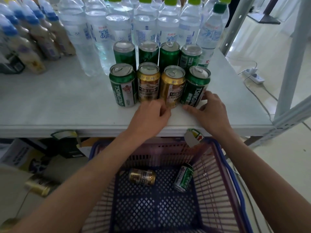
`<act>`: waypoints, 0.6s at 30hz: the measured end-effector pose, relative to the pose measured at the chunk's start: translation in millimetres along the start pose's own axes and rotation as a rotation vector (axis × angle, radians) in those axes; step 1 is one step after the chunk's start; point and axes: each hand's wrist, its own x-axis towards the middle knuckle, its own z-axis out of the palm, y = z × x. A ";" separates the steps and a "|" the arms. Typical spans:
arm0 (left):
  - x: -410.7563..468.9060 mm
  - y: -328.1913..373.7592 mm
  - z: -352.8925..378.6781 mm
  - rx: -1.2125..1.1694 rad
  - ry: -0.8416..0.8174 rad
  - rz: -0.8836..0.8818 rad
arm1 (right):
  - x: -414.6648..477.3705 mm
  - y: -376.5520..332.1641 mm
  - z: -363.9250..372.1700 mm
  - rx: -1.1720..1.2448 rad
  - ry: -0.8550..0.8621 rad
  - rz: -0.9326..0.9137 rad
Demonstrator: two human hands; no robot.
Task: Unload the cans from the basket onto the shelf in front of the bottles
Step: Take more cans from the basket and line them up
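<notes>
Two rows of cans stand on the white shelf (67,105) in front of clear water bottles (117,26): green cans (124,52) behind, then green (122,86), gold (148,83), gold (171,88) and green (195,88) in front. My left hand (151,118) rests on the shelf with its fingers curled at the base of the second gold can. My right hand (210,111) is spread beside the right green can, fingertips touching its base. In the blue basket (218,165) below lie a gold can (142,176) and a green can (184,177) on their sides.
Blue-capped beige bottles (42,39) stand at the shelf's left. A grey shelf upright (292,56) rises on the right, with a power strip (254,76) and cable on the floor behind it. Another gold can (37,185) and boxes lie under the shelf at the left.
</notes>
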 end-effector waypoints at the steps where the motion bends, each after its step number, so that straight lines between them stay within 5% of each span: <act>1: -5.0 0.8 -7.1 -0.049 -0.051 0.013 | -2.8 -2.2 -2.9 -0.006 -0.021 0.038; 4: -31.1 4.0 -26.9 -0.144 -0.255 0.110 | -16.8 -7.1 -17.1 0.005 -0.123 0.157; 7: -53.7 -7.4 -28.3 -0.195 -0.532 0.172 | -33.8 -21.0 -30.0 -0.013 -0.320 0.041; 11: -68.6 -50.8 14.5 -0.034 -0.762 0.195 | -60.8 -27.3 -22.2 0.068 -1.061 0.029; 14: -91.4 -94.2 56.5 0.165 -0.866 0.115 | -76.6 2.2 20.7 -0.163 -1.485 0.171; 18: -132.1 -134.2 102.9 0.390 -0.939 0.084 | -99.6 76.9 103.5 -0.634 -1.498 0.273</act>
